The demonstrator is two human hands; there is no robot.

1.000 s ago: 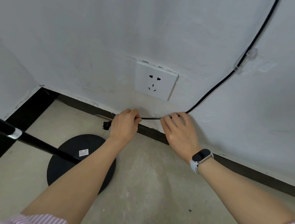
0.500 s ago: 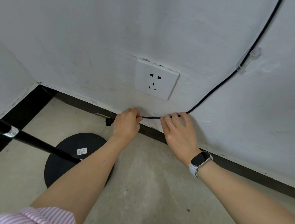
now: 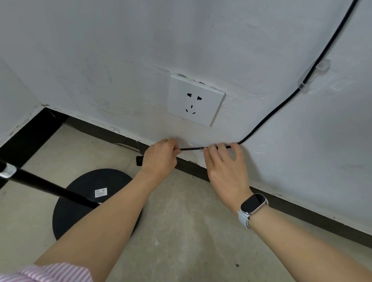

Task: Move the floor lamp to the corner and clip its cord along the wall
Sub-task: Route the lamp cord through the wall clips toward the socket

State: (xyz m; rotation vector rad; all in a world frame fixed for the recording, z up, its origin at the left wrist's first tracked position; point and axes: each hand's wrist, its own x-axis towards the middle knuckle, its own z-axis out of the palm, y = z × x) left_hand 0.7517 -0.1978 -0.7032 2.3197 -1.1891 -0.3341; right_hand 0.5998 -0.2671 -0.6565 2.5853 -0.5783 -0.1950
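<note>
Just below the socket, the left hand pinched the cord. Below and right of the socket, the right hand gripped it too.

R hand fingers splayed a bit more, cord tauter

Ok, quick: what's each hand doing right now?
Left hand: pinches the thin black lamp cord, low against the white wall.
Right hand: fingers curled on the same cord, further along it.
</note>
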